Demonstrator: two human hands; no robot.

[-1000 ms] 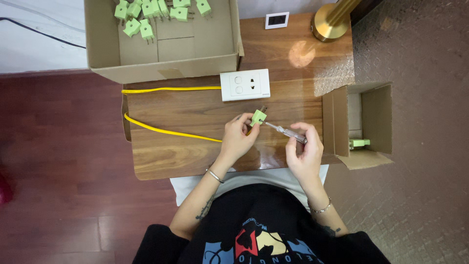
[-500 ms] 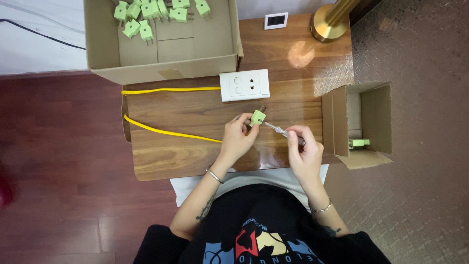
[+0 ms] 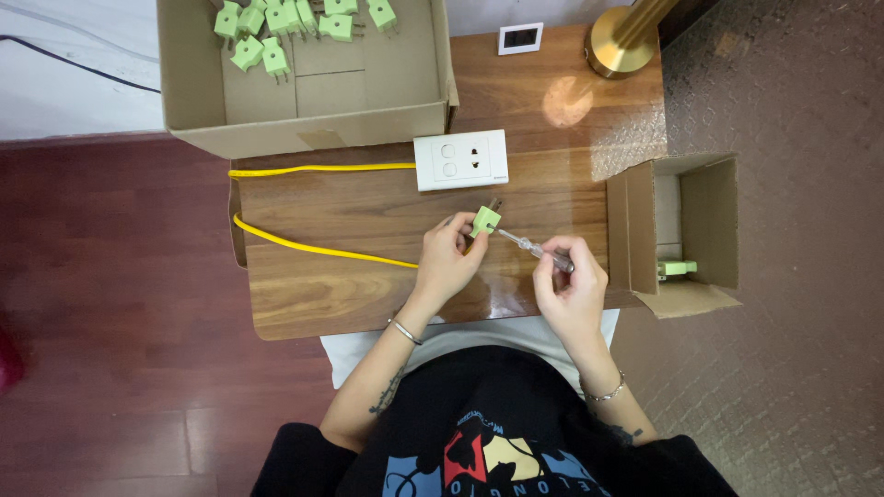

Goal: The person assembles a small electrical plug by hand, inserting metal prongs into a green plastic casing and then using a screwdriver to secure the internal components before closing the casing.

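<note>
At the middle of the wooden table [image 3: 350, 276], just past its near edge: left hand [image 3: 448, 262] with fingers pinched around a small green plug [image 3: 485, 220], prongs pointing toward one o'clock. At four o'clock from the plug, right hand [image 3: 568, 290] curled closed on the handle of a slim screwdriver [image 3: 534, 249], shaft slanting up toward ten o'clock, tip touching or just at the plug's side; exact contact too small to tell. Thin bracelets on both wrists.

At twelve o'clock from the plug, near but apart: a white socket plate [image 3: 459, 159] lying flat, with a yellow cable [image 3: 313, 248] running out of its left side toward nine o'clock, looping at the table's left edge and coming back across the wood to the left hand.

At eleven o'clock, on the far left corner: a large open cardboard box [image 3: 304, 120] holding a scatter of loose green plugs [image 3: 267, 23]. At three o'clock, just beside the table's right edge: a smaller open cardboard box [image 3: 704, 221] with one green plug [image 3: 678, 268] inside. At one o'clock, far end: a round brass lamp base [image 3: 624, 53] and a small white-framed tile [image 3: 520, 38].
</note>
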